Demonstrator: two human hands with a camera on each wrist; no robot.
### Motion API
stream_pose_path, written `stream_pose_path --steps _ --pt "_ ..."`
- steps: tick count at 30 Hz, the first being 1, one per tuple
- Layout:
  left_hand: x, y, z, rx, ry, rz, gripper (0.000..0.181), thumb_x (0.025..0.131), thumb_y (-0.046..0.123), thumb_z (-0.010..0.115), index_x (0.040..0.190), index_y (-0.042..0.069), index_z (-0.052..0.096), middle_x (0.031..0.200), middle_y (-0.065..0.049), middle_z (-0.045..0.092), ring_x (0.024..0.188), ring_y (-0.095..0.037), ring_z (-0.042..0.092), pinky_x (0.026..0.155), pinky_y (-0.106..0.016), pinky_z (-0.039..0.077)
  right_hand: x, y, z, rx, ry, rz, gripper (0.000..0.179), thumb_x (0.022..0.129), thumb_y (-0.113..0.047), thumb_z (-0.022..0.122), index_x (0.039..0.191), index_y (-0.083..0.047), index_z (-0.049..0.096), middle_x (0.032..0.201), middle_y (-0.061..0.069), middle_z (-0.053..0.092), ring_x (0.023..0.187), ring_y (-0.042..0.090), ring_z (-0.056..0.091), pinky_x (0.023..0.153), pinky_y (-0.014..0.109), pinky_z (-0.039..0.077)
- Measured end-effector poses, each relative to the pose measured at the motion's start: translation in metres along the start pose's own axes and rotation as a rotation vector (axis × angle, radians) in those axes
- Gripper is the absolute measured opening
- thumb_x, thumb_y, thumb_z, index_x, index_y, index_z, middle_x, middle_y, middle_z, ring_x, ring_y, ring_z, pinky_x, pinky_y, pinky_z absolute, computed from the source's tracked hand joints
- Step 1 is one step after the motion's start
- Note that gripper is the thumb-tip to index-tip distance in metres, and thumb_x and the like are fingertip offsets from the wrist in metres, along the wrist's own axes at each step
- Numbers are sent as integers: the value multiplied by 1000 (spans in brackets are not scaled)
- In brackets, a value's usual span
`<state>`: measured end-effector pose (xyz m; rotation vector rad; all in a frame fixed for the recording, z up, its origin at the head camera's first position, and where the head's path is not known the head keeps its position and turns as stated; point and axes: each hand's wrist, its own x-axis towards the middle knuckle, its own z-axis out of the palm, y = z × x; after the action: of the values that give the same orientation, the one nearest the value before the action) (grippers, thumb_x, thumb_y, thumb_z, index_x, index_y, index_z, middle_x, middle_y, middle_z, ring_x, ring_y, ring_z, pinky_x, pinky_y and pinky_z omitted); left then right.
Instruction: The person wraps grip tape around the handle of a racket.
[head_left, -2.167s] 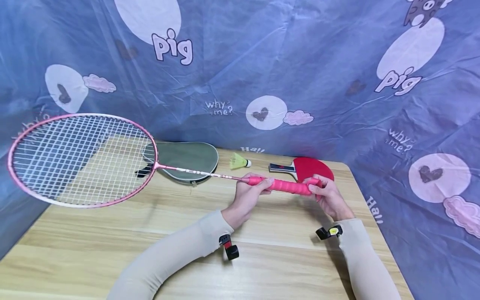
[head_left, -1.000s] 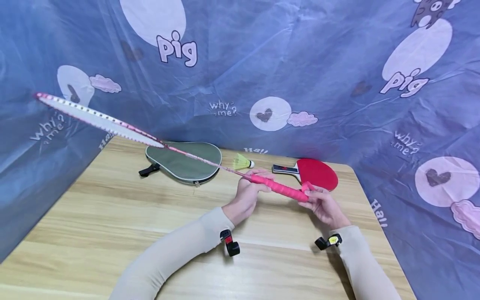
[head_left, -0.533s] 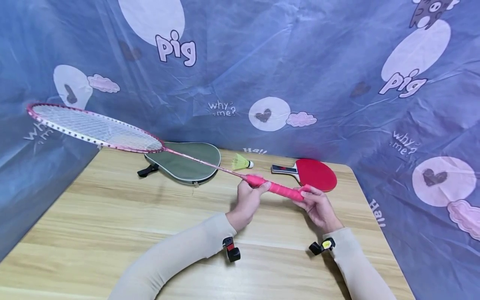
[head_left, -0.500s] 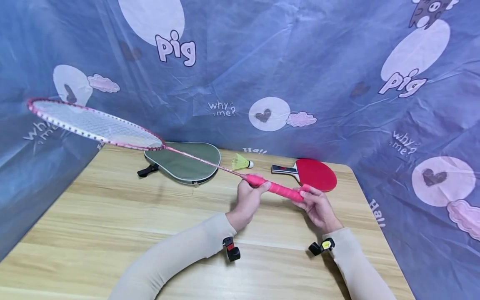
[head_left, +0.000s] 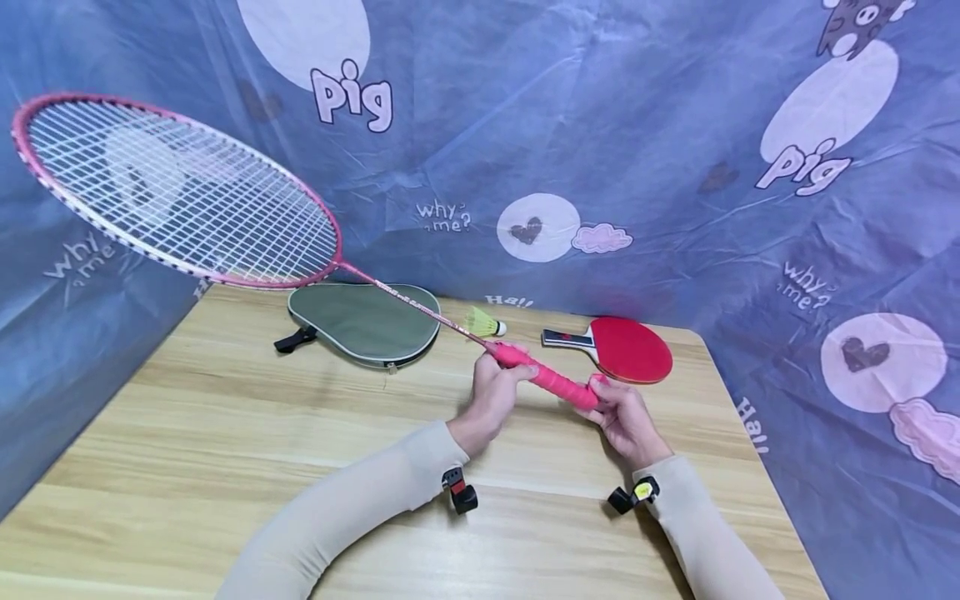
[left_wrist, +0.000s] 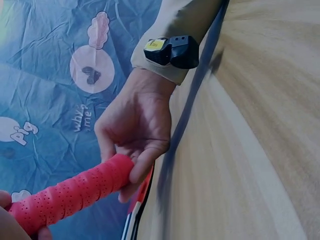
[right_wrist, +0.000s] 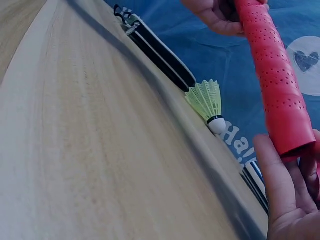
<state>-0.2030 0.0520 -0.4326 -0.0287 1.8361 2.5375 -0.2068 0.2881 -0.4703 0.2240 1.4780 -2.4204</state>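
Note:
A pink and white badminton racket [head_left: 408, 301] is held above the table, its strung head up at the left. My left hand [head_left: 491, 396] grips the top of its handle, near the shaft. Perforated pink grip tape [head_left: 557, 382] winds round the handle in overlapping turns. At the butt end, my right hand [head_left: 626, 417] pinches the tape's loose end; a small pink piece shows above its fingers. The right wrist view shows the wrapped handle [right_wrist: 280, 85] with a hollow tape edge at the butt, the right fingers [right_wrist: 277, 175] just below it.
On the wooden table [head_left: 360, 500], a green paddle case [head_left: 367, 321] with a black strap lies at the back. To its right are a yellow-green shuttlecock [head_left: 483, 322] and a red table tennis paddle [head_left: 630, 350]. Blue printed cloth [head_left: 660, 108] hangs behind and at the sides.
The racket has been rolled about its handle, from nearly edge-on to strings showing, and its head has risen. The right hand has moved slightly left, and less loose tape shows above it.

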Motion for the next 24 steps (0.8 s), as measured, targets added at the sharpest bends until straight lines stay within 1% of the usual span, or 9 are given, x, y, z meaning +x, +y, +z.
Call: stream_pose_path --steps 5,10,12,14,17,18,21,22,24 --pt "3 3 -2 -93 -42 -16 33 70 -11 60 101 2 65 98 -5 66 96 -14 61 98 -30 49 0 2 0 15 -7 49 23 106 -5 43 100 -12 64 92 3 80 87 13 76 76 32 64" --pt "6 3 -1 -193 -78 12 34 63 -15 53 87 8 61 85 0 66 89 -14 63 94 -27 47 0 3 1 31 -39 43 31 107 -3 37 99 -9 66 89 3 77 84 13 76 76 32 64" --pt "7 1 -1 -217 -95 28 35 64 -15 52 87 9 58 85 0 67 89 -14 64 94 -27 48 -1 2 2 22 -42 25 34 107 -1 36 97 -9 67 88 3 75 82 13 76 74 32 64" --pt "7 1 -1 -225 -96 32 32 69 -14 56 92 9 56 87 0 66 90 -14 64 96 -28 48 -1 2 3 -2 -30 7 34 107 0 37 96 -9 68 88 2 73 79 12 76 72 30 64" --pt "6 2 -1 -113 -73 30 21 86 2 66 105 7 57 95 0 68 94 -11 61 97 -29 46 1 3 5 -59 23 -35 29 105 0 43 97 -10 68 86 0 72 74 10 73 69 28 64" --pt "5 3 -2 -53 -57 26 25 90 11 69 111 7 56 97 -1 68 94 -11 61 96 -30 47 2 3 5 -78 40 -44 26 105 -1 45 97 -11 68 85 -1 72 72 9 72 68 26 64" --pt "4 4 -2 129 -15 11 41 93 31 73 122 8 54 100 -3 70 86 -10 61 86 -28 49 4 4 6 -120 78 -78 20 104 -2 48 98 -10 66 83 -2 73 66 8 67 64 23 62" --pt "4 4 -3 158 -3 11 42 93 32 73 122 9 54 100 -4 71 85 -10 61 83 -28 50 4 4 6 -124 82 -83 20 104 -3 49 97 -10 66 81 -2 73 65 7 67 63 23 62" --pt "4 4 -3 153 22 28 41 91 28 76 120 6 56 100 -9 73 83 -10 63 78 -27 53 4 3 5 -132 76 -92 20 105 -3 49 96 -10 65 81 -2 74 64 7 68 62 23 61"
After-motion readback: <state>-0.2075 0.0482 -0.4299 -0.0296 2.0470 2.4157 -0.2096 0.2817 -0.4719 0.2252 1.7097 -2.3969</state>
